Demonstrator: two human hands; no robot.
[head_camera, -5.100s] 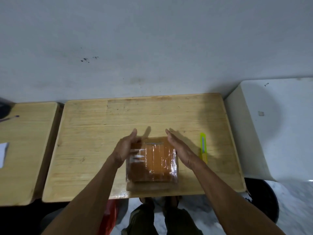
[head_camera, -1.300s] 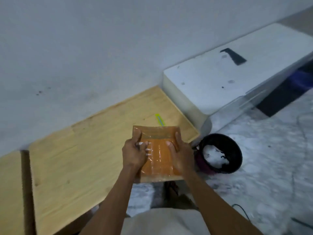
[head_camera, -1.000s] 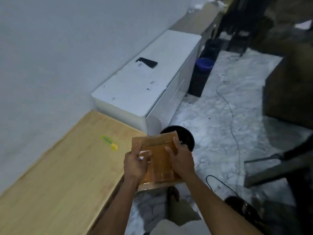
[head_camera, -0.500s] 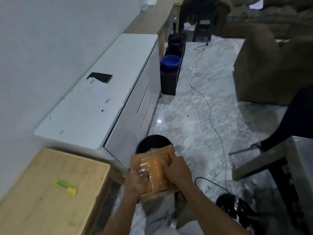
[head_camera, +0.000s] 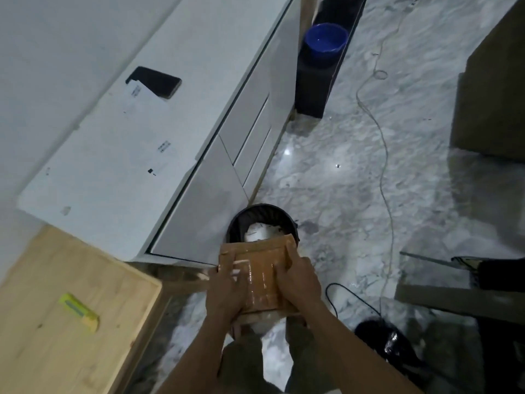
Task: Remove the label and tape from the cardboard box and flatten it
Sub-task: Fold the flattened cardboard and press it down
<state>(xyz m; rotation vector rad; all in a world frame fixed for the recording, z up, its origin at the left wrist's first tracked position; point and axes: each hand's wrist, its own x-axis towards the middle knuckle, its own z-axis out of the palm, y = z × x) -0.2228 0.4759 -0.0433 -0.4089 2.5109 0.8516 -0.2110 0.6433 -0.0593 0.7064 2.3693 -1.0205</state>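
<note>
The flat cardboard box (head_camera: 257, 275), wrapped in shiny clear tape, is in the air, held by 2 hands above the marble floor (head_camera: 341, 194). The left hand (head_camera: 225, 294) lies on its top with fingers spread and closed around its left edge. The right hand (head_camera: 299, 280) grips its right edge. The far end of the box is over the black trash bin (head_camera: 262, 220). At the left, a yellow utility knife (head_camera: 79, 311) lies on the wooden table (head_camera: 56, 351), well apart from the box.
</note>
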